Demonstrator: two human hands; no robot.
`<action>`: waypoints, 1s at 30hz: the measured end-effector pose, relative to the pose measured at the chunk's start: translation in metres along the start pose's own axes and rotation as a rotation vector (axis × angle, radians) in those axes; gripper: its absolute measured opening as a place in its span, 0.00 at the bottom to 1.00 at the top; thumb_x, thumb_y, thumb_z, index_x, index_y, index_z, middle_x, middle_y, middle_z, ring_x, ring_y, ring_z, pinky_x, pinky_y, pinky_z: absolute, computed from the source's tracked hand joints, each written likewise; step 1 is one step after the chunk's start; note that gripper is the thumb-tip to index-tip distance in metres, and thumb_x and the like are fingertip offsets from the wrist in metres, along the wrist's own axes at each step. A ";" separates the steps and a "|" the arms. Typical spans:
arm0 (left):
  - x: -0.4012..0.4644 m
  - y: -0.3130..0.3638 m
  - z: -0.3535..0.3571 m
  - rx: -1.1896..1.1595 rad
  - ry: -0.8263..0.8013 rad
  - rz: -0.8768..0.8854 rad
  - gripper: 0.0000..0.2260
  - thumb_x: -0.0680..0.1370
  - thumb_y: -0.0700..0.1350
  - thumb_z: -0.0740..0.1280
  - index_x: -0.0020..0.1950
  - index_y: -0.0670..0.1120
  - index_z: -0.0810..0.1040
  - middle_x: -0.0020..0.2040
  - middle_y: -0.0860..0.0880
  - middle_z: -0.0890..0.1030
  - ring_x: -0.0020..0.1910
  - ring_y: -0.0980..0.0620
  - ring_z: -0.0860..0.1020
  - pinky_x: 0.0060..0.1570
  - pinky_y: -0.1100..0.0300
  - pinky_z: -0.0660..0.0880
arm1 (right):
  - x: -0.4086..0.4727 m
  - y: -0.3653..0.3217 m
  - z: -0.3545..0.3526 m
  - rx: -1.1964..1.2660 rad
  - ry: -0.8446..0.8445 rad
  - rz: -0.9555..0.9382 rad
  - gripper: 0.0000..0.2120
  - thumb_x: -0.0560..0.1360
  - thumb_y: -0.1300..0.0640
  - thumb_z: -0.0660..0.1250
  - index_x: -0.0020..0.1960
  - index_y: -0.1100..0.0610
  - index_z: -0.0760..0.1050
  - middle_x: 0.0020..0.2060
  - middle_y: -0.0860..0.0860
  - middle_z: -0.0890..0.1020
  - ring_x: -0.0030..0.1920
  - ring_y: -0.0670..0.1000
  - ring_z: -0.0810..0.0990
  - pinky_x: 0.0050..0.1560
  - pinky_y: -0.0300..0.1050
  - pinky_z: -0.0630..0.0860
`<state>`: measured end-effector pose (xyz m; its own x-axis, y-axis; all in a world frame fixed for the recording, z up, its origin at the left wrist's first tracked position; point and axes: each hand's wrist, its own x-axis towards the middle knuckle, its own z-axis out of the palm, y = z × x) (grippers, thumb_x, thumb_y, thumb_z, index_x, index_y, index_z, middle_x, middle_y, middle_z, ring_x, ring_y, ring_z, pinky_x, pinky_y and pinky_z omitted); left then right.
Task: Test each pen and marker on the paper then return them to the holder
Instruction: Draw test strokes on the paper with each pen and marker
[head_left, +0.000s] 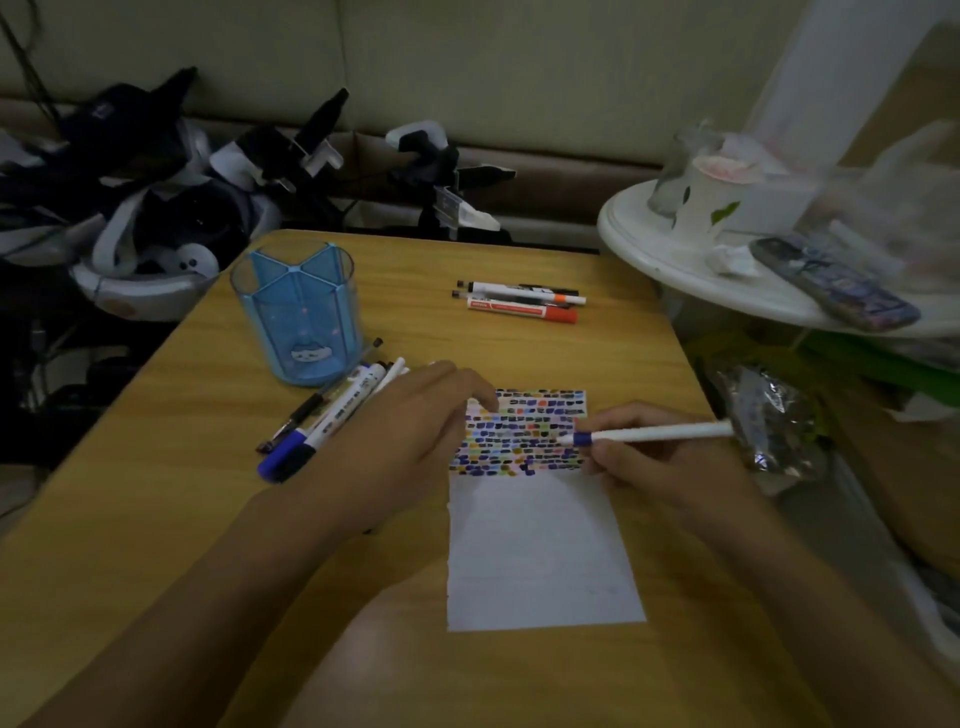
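Right hand (649, 462): fingers curled round a white marker (660, 432), tip on the paper's coloured rows.
Left hand (415, 431): fingers relaxed, pressing the paper (540, 551).
Holder (298, 312): upright near the table's (156, 493) far left corner.
Loose pens (322, 415): just beside the holder.

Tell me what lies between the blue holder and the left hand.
Head view: a bunch of pens and markers lies on the table between the blue holder and the left hand.

right hand (647, 462) grips marker (654, 433) | tip on paper (540, 551)

Blue holder (298, 312), yellow-brown table (156, 467), white paper (540, 551) with multicoloured dashes.
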<state>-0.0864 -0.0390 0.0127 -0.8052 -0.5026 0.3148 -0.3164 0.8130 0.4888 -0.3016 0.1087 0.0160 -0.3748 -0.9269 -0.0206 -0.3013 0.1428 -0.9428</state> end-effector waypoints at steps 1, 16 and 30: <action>0.002 0.002 0.003 0.036 0.006 0.002 0.13 0.82 0.48 0.52 0.60 0.56 0.74 0.48 0.56 0.75 0.45 0.58 0.72 0.44 0.58 0.67 | 0.001 0.003 0.004 -0.004 0.039 0.008 0.07 0.77 0.62 0.70 0.49 0.52 0.84 0.40 0.51 0.87 0.42 0.49 0.85 0.42 0.41 0.83; 0.010 0.007 0.025 0.507 -0.356 -0.083 0.36 0.70 0.76 0.56 0.74 0.59 0.65 0.65 0.50 0.63 0.66 0.48 0.59 0.61 0.51 0.47 | 0.002 0.034 0.027 -0.197 0.136 -0.155 0.06 0.75 0.59 0.73 0.46 0.48 0.82 0.36 0.48 0.84 0.38 0.48 0.82 0.39 0.54 0.81; 0.015 0.009 0.026 0.463 -0.382 -0.129 0.37 0.68 0.77 0.58 0.73 0.60 0.65 0.62 0.51 0.63 0.62 0.50 0.58 0.59 0.51 0.50 | 0.007 0.040 0.030 -0.213 0.140 -0.185 0.07 0.75 0.60 0.72 0.43 0.48 0.81 0.32 0.48 0.82 0.33 0.49 0.80 0.34 0.52 0.80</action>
<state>-0.1140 -0.0320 0.0007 -0.8416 -0.5343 -0.0788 -0.5394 0.8389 0.0725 -0.2901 0.0976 -0.0321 -0.4091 -0.8893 0.2044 -0.5466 0.0595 -0.8353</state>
